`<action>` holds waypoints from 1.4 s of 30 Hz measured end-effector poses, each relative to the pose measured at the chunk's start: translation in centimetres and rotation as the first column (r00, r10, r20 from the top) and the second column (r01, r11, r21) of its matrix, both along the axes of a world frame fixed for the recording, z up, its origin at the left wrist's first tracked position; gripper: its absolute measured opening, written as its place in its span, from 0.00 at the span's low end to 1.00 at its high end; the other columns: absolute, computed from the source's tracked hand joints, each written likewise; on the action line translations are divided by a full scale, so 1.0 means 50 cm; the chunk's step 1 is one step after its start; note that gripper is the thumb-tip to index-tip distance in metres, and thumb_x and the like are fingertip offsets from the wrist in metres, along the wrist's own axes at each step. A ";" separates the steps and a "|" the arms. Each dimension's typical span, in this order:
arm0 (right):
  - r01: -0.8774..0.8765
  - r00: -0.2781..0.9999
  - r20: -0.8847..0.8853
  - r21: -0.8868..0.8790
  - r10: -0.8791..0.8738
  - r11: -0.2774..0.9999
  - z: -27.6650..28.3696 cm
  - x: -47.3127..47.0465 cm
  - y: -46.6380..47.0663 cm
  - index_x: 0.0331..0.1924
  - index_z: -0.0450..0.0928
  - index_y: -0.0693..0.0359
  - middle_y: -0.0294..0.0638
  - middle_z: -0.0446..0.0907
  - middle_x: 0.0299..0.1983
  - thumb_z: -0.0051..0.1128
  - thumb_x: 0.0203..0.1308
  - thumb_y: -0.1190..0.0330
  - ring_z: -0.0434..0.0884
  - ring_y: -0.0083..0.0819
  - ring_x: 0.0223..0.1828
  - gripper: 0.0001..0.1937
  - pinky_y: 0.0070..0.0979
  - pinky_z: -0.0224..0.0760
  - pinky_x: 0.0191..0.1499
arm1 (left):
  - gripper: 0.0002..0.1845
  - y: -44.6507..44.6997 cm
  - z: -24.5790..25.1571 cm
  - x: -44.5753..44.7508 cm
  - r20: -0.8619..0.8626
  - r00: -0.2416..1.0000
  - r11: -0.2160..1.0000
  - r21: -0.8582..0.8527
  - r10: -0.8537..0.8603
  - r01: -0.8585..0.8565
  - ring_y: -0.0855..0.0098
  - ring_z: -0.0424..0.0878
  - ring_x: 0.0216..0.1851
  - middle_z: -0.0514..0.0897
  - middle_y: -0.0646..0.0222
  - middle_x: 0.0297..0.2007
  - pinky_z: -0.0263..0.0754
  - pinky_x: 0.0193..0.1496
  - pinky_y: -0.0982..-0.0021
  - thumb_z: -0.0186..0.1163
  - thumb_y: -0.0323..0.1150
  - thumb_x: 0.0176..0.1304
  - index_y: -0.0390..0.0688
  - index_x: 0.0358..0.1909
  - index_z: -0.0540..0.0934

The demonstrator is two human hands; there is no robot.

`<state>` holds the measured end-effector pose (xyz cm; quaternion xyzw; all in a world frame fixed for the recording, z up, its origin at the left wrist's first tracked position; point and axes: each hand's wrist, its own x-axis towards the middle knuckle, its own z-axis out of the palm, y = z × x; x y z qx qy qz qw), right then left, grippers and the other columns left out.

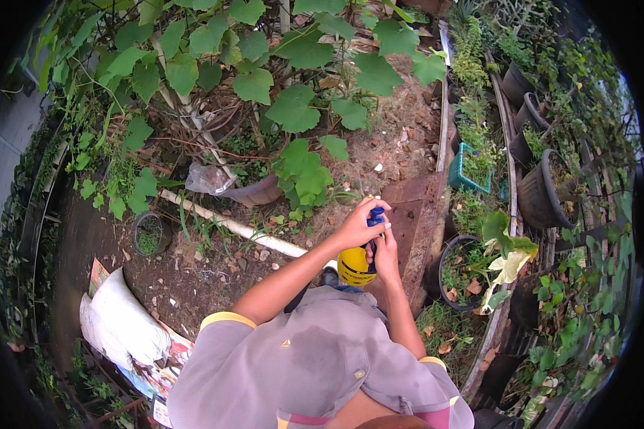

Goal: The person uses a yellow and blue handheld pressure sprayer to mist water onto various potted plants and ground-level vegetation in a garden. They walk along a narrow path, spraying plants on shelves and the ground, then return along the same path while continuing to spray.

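A yellow pressure sprayer bottle (356,266) with a dark band and printed writing is held upright-looking in front of my body. My left hand (366,221) closes around the blue pump knob (376,213) at its top. Lower down, my right hand (385,256) wraps the dark handle on the bottle's right side. The nozzle is hidden by my fingers. A rusty, reddish-brown board or sheet (412,214) lies on the ground just beyond my right hand.
A large-leaved vine (295,107) spreads over a round planter (255,192). A pale pole (236,225) lies on the soil. White sacks (123,316) rest at left. To the right stand a black pot (443,268), a teal basket (456,171) and several pots (539,193) along wooden rails (510,161).
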<state>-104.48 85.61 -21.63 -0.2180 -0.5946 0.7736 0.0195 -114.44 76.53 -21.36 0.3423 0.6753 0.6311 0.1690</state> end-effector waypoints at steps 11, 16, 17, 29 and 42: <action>-0.200 0.980 0.013 0.000 0.200 0.980 0.032 0.040 -0.238 0.74 0.49 0.54 0.31 0.69 0.21 0.38 0.66 0.75 0.65 0.16 0.16 0.32 0.16 0.59 0.20 | 0.15 -0.322 0.028 0.074 0.366 0.924 0.942 0.259 0.110 -0.215 0.72 0.75 0.56 0.74 0.63 0.56 0.69 0.61 0.69 0.58 0.23 0.63 0.36 0.51 0.73; -0.260 0.961 0.076 -0.095 0.267 0.961 0.015 -0.004 -0.352 0.75 0.47 0.54 0.31 0.68 0.20 0.37 0.68 0.75 0.66 0.17 0.16 0.31 0.17 0.61 0.19 | 0.22 -0.465 0.023 0.111 0.130 0.932 0.929 0.116 0.337 -0.352 0.66 0.70 0.64 0.65 0.60 0.65 0.65 0.65 0.62 0.60 0.27 0.63 0.39 0.59 0.72; -0.222 0.969 0.085 -0.121 0.233 0.968 0.011 -0.014 -0.380 0.74 0.48 0.54 0.31 0.67 0.20 0.37 0.68 0.74 0.66 0.17 0.17 0.31 0.17 0.61 0.19 | 0.23 -0.494 0.020 0.121 0.161 0.919 0.922 0.091 0.360 -0.377 0.65 0.70 0.64 0.65 0.61 0.65 0.65 0.65 0.62 0.60 0.27 0.62 0.39 0.60 0.72; -0.090 0.992 -0.098 -0.098 0.080 0.991 0.073 0.075 -0.669 0.75 0.43 0.52 0.32 0.67 0.22 0.35 0.70 0.75 0.66 0.17 0.18 0.31 0.17 0.62 0.20 | 0.24 -0.770 0.035 0.224 0.200 0.831 0.841 0.059 0.519 -0.538 0.65 0.71 0.64 0.70 0.63 0.63 0.66 0.65 0.64 0.61 0.26 0.62 0.39 0.61 0.70; -0.680 0.724 -0.123 0.039 0.679 0.732 0.167 0.065 -0.862 0.74 0.51 0.57 0.29 0.67 0.21 0.41 0.65 0.77 0.63 0.14 0.17 0.32 0.15 0.57 0.20 | 0.21 -0.972 0.152 0.286 -0.048 0.410 0.403 0.324 0.911 -0.856 0.59 0.69 0.63 0.72 0.54 0.59 0.59 0.67 0.62 0.59 0.27 0.61 0.37 0.57 0.72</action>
